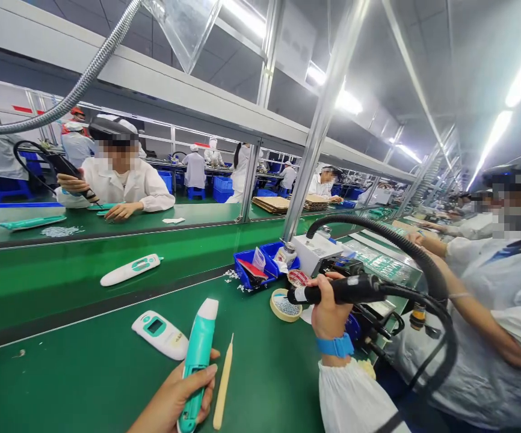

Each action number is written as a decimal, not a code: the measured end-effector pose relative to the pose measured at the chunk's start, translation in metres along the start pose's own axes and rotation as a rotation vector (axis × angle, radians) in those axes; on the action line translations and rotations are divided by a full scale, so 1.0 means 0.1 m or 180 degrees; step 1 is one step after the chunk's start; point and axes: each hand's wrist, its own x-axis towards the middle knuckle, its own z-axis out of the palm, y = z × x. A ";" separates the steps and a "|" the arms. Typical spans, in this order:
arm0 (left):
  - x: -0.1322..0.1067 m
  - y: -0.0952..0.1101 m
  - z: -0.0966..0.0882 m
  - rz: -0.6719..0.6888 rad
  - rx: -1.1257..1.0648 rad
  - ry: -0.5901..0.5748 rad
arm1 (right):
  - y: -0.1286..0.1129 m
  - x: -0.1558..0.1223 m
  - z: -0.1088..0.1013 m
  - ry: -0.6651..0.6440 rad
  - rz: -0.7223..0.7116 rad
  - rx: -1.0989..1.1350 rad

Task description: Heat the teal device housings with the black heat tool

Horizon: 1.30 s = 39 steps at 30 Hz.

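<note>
My left hand is closed around a teal and white handheld thermometer, held tilted with its white tip pointing away from me. In my right hand, which has a blue wrist strap, is a black electric screwdriver with a cable. The screwdriver's front end is over a round dish of small screws. A second thermometer, white with a teal display surround, lies on the green bench left of my left hand. To its right lies a thin pale-yellow stick tool with a narrow point.
Blue bins with small items stand behind the dish. A white box sits beside a black hose. Another thermometer lies on the green strip beyond the bench. One co-worker sits opposite; another is close on my right.
</note>
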 end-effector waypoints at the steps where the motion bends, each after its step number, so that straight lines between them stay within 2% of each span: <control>1: -0.01 0.01 0.01 -0.0020 0.0013 0.0023 | 0.05 0.01 0.00 -0.0022 0.0017 -0.0073; 10: 0.00 0.03 0.02 -0.0084 -0.0047 0.0132 | 0.32 0.05 -0.04 -0.0102 0.0040 -0.0512; 15: 0.03 0.01 0.00 -0.0145 0.0011 0.0051 | 0.34 0.05 -0.05 -0.0099 0.0020 -0.0512; 21: 0.00 0.01 -0.01 -0.0151 -0.0014 -0.0092 | 0.16 0.03 -0.01 -0.0082 -0.0128 -0.0298; 26: 0.02 -0.03 -0.06 0.0010 -0.0051 -0.0138 | 0.10 -0.02 0.04 -0.0272 0.0100 -0.0213; 31: 0.04 -0.05 -0.07 0.0189 -0.0167 -0.0044 | -0.11 -0.16 0.11 -0.0043 0.0176 0.0230; 34: 0.04 -0.04 -0.06 0.0279 -0.0333 0.0027 | -0.33 -0.32 0.15 -0.0066 0.0455 0.0520; 39: 0.00 0.01 -0.04 0.0257 -0.0600 0.0128 | -0.59 -0.70 0.17 -0.0270 0.1223 0.0911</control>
